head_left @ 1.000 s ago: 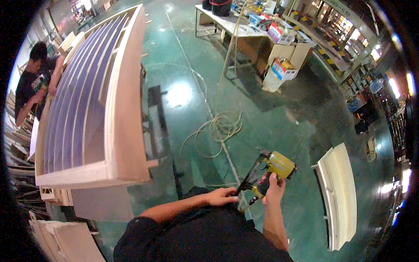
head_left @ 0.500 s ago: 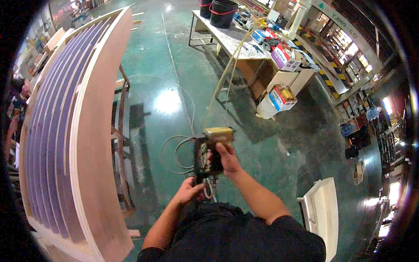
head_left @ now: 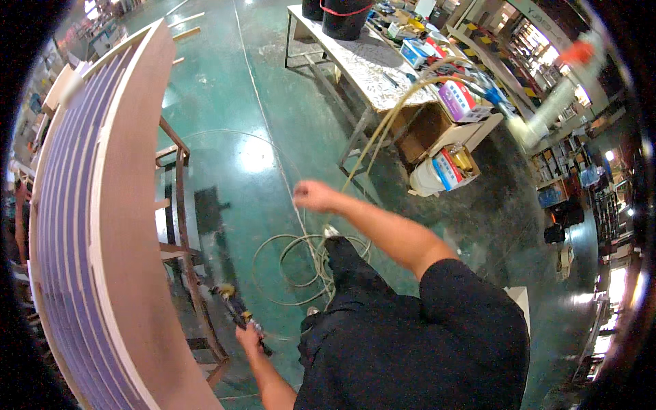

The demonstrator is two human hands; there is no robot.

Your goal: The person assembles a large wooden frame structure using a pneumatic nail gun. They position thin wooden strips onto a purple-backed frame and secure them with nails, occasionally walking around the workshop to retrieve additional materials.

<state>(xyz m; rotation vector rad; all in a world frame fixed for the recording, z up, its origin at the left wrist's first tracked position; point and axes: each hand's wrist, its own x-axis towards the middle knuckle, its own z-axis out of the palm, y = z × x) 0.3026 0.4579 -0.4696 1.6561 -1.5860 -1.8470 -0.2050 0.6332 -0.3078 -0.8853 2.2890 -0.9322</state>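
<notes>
Holding the nail gun (head_left: 236, 311) low beside the curved wooden panel (head_left: 123, 225), left hand (head_left: 249, 336) fingers wrap its grip; right hand (head_left: 313, 196) fingers grasp the air hose (head_left: 383, 126). Fastening appears unfinished.

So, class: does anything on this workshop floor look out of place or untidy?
Yes: a pale hose lies in loose loops on the green floor, right by the person's feet, and runs up to the right hand. It looks like a possible trip hazard.
</notes>
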